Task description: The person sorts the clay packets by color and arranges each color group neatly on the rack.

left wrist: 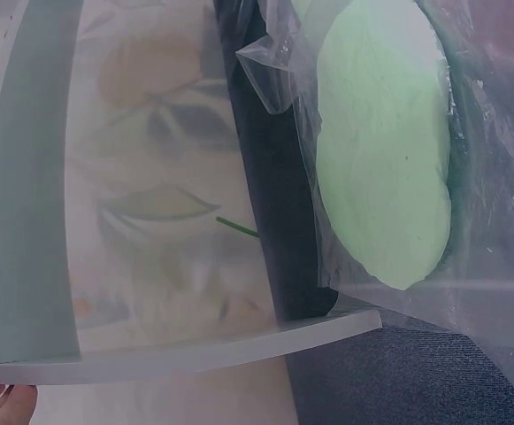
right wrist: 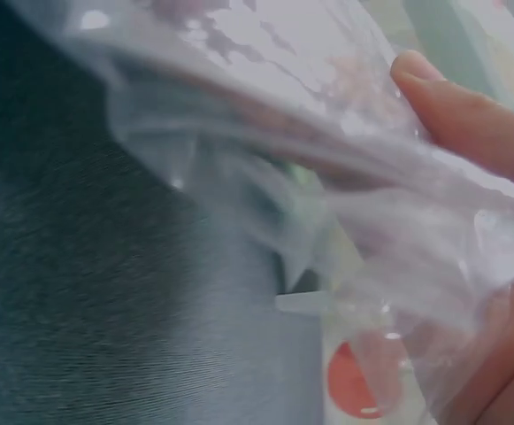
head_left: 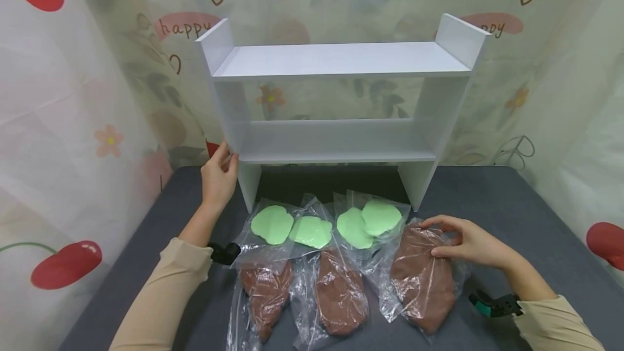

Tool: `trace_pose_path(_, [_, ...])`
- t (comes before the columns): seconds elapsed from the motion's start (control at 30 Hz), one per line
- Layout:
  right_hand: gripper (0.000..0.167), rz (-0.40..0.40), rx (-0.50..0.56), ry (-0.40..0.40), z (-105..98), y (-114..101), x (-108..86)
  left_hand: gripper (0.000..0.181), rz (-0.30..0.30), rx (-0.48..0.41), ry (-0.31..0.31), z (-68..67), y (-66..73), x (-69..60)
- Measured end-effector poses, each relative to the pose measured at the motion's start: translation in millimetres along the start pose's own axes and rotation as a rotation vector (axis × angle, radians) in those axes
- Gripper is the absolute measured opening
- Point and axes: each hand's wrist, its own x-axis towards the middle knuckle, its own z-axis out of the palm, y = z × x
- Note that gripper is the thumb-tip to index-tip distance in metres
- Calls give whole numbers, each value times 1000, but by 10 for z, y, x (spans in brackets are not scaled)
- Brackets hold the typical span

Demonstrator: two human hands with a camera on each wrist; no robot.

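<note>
My left hand [head_left: 219, 175] touches the outer side of a white shelf unit [head_left: 336, 158] with its fingertips. In the left wrist view, fingertips [left wrist: 13, 403] show only outside the side panel [left wrist: 195, 351]. With thumb and fingers, my right hand [head_left: 470, 242] pinches a clear plastic bag of brown clay [head_left: 424, 275] at its upper right edge. The right wrist view has the thumb [right wrist: 469, 115] on the bag's upper face and fingers beneath the crinkled film. This bag lies rightmost, in front of the shelf's right leg.
Two more bags of brown clay [head_left: 341, 297] lie to its left. Flat light green pieces [head_left: 273, 225] in clear bags overlap them at the shelf's foot. The dark table [head_left: 492, 199] runs back to a printed curtain [head_left: 341, 4], with a looped cable [head_left: 517, 148] at the back right.
</note>
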Motion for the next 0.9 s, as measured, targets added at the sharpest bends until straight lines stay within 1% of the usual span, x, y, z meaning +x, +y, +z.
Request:
trace_pose_path(0.13, [50, -41, 3, 28, -41, -83, -6, 49, -2, 0, 1, -3, 7, -5])
trace_pose_path(0.3, [49, -97, 37, 35, -85, -169, 6, 49, 2, -1, 1, 1, 15, -8])
trace_pose_path(0.43, [49, -101, 44, 43, -111, -230, 38, 49, 1, 1, 1, 7, -3, -2])
trace_pose_path(0.57, [48, -89, -4, 79, -132, -301, 85, 50, 1, -1, -3, 10, -19, 3])
trace_pose_path(0.7, [48, -102, -27, 106, -157, -387, 150, 51, 25, -17, 1, 8, -27, -2])
trace_pose_path(0.8, [49, -129, -24, 117, -174, -455, 204, 49, 56, -36, 17, 10, -32, -11])
trace_pose_path(0.9, [49, -162, -37, 130, -182, -528, 260, 48, 69, -45, 25, 10, -29, -19])
